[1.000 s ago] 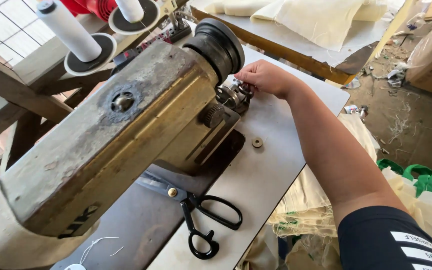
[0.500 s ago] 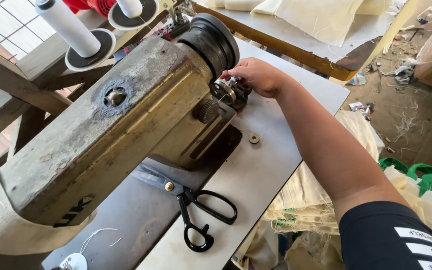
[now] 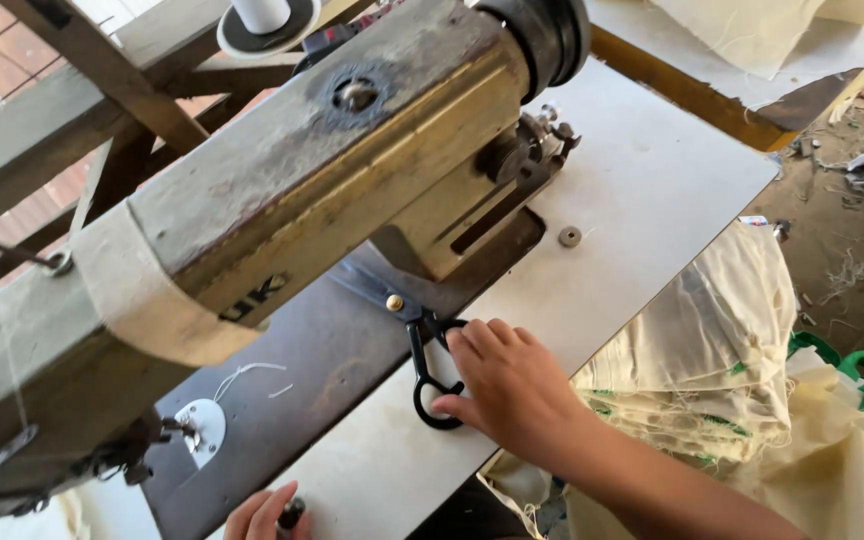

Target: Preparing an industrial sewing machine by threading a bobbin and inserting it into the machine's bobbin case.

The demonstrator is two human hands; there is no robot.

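While the right hand settles, fingers spread, over the black-handled scissors lying on the white table beneath the sewing machine, the pick-up looks underway; closing on the loops comes next. Left hand, half cropped, pinches something small and dark, unidentifiable.

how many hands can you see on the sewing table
2. The right hand lies on the black scissors in front of the sewing machine. The left hand is partly cut off at the bottom edge, pinching a small dark object.
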